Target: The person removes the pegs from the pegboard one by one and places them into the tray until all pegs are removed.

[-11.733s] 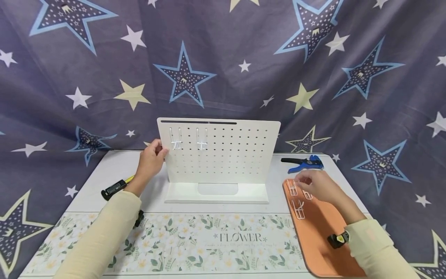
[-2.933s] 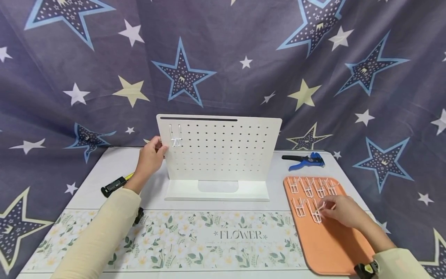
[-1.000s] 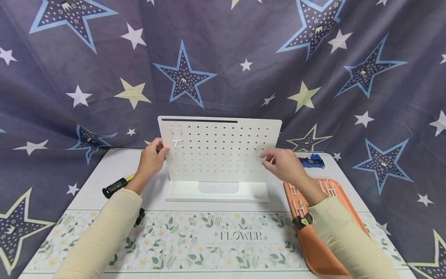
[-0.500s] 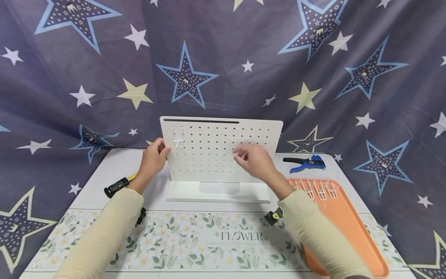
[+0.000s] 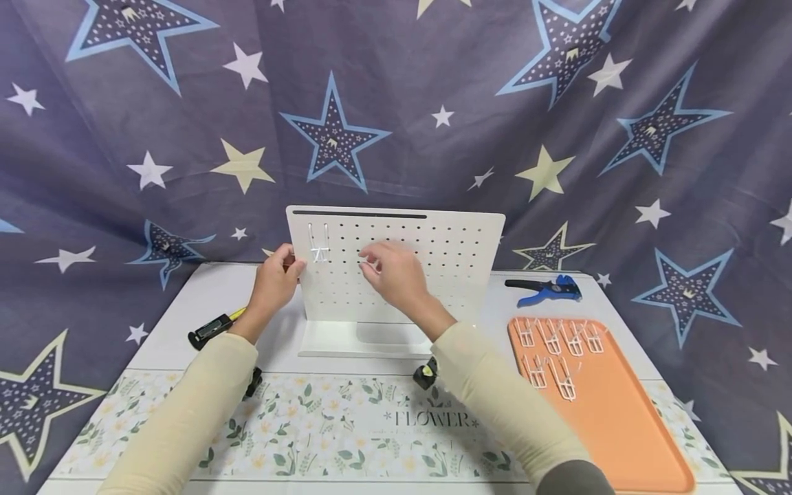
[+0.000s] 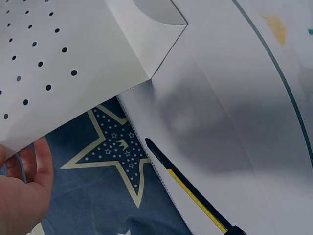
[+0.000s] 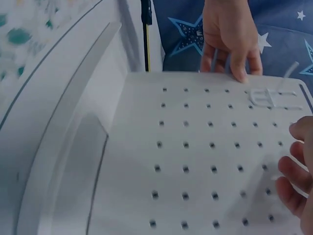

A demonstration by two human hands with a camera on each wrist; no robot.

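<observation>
A white pegboard [image 5: 433, 292] stands upright on its ledge. My left hand [image 5: 276, 280] holds the board's left edge, thumb in front and fingers behind, as the left wrist view also shows. One white wire hook [image 5: 319, 253] hangs at the board's upper left; in the right wrist view this hook [image 7: 263, 99] lies between both hands. My right hand [image 5: 399, 276] hovers in front of the board, right of that hook. Its fingers [image 7: 293, 174] are loosely bent and apart from the thumb, with nothing between them.
An orange tray [image 5: 609, 433] at the right carries several white wire hooks [image 5: 564, 385] in two rows. Behind it lies a blue and black plier-like tool [image 5: 547, 291]. A black and yellow tool [image 5: 212, 331] rests left of the board. A floral mat [image 5: 297, 426] runs along the front.
Two hooks hung on the board at first; later one, while my right hand was at hooks on the tray. Since then it has moved left across the board. My left hand kept its hold.
</observation>
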